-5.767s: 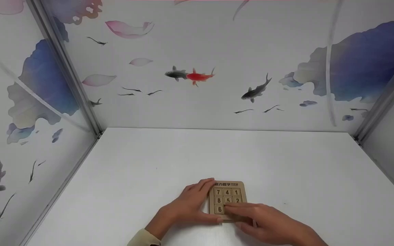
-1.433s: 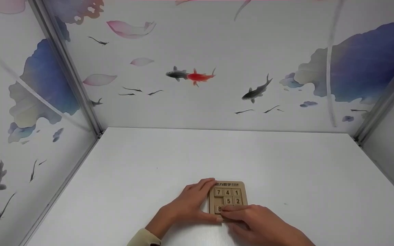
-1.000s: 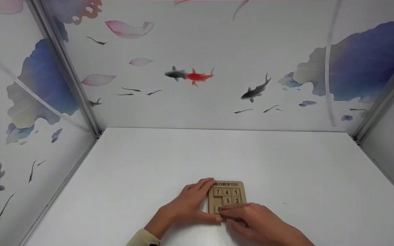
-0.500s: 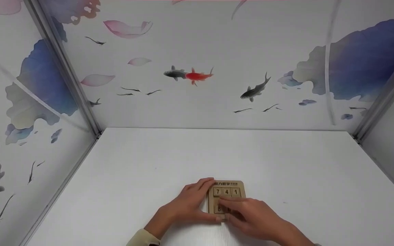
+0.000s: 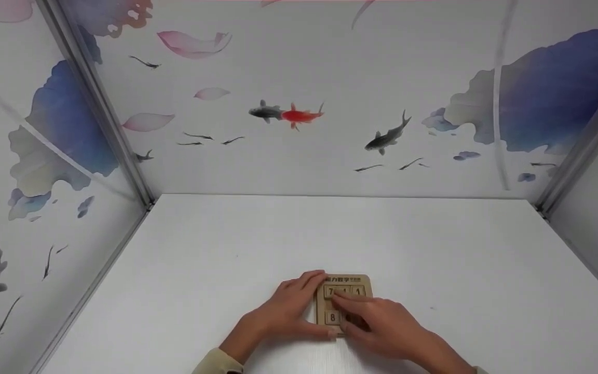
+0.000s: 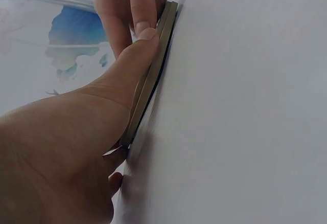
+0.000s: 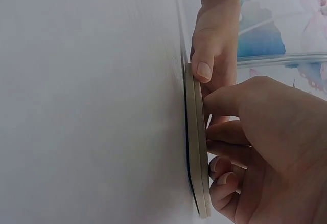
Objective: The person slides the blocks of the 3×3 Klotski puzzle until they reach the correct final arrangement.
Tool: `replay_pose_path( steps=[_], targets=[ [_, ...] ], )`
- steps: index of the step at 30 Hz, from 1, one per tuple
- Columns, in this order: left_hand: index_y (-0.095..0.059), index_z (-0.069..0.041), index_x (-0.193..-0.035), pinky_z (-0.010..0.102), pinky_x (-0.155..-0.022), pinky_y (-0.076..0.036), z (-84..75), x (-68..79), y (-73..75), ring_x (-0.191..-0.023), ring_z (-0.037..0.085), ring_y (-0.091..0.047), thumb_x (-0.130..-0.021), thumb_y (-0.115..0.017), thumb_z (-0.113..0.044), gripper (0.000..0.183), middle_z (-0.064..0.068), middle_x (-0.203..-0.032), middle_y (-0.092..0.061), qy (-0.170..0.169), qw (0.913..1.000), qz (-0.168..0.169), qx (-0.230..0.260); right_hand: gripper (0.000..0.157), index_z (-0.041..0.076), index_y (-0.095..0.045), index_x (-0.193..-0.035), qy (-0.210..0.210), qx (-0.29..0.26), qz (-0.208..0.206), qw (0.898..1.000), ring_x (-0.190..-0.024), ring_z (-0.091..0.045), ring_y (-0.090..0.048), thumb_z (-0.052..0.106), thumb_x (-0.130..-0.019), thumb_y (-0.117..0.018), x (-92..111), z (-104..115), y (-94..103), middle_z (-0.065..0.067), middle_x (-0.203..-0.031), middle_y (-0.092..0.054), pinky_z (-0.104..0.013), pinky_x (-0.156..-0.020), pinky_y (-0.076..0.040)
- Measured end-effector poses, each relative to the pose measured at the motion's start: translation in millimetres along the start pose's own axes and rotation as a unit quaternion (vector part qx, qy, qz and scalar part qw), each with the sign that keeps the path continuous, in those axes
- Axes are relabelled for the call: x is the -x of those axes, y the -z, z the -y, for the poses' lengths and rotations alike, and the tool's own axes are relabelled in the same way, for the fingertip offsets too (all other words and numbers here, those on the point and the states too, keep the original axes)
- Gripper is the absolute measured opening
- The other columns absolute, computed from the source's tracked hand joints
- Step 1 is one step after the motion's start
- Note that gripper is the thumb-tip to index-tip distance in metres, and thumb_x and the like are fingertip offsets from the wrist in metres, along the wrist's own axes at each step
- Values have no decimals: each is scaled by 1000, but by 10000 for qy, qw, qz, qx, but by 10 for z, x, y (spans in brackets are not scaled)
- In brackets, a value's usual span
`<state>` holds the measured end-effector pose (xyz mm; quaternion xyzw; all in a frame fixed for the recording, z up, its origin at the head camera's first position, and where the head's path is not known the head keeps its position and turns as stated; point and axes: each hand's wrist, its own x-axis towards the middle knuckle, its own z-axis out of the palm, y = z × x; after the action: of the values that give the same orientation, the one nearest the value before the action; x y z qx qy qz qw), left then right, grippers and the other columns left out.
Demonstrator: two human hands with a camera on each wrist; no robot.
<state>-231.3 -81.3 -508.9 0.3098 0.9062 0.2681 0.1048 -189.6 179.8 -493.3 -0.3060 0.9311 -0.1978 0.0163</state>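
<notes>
A wooden sliding number puzzle [image 5: 348,279] lies flat on the white table. My left hand [image 5: 283,314] grips it from the left, fingers at its top left corner and thumb over the bottom edge. In the left wrist view that thumb [image 6: 140,52] lies on the rim. My right hand [image 5: 384,324] is over the tiles, its forefinger tip beside the 7 tile [image 5: 329,291] and covering part of the 4. The 8 tile [image 5: 333,317] shows at bottom left, a gap above it. The other tiles are mostly hidden. In the right wrist view several fingertips meet the puzzle's face.
The white table [image 5: 216,234] extends behind and to both sides of the puzzle. Printed panels with fish and petals [image 5: 304,62] stand at the back, left and right, joined by metal corner posts [image 5: 96,98].
The 8 tile has slid down to the bottom left, where the 6 was, leaving a gap above. My right hand has shifted up over the puzzle to the top row. My left hand stays put.
</notes>
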Motion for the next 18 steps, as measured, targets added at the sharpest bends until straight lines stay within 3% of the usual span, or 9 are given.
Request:
replay_pose_path(
  steps=[8,18],
  targets=[
    [-23,-23,-174,51,-134,-29,3,-6,-11,-162,16,-34,-84,-68,-88,119,-5,-179,-26,-53,9999,-55,-134,52,23,-61,-156,-26,64,73,10000,-134,-29,-70,50,-112,-55,11,28,25,5,-159,-61,-56,-102,-62],
    [-23,-22,-174,51,-135,-28,0,-8,-9,-163,19,-34,-83,-70,-87,120,-4,-179,-26,-41,9999,-46,-157,52,24,-63,-154,8,-2,232,9997,-131,-26,-71,53,-112,-53,11,44,58,6,-156,-63,-55,-100,-62]
  ],
)
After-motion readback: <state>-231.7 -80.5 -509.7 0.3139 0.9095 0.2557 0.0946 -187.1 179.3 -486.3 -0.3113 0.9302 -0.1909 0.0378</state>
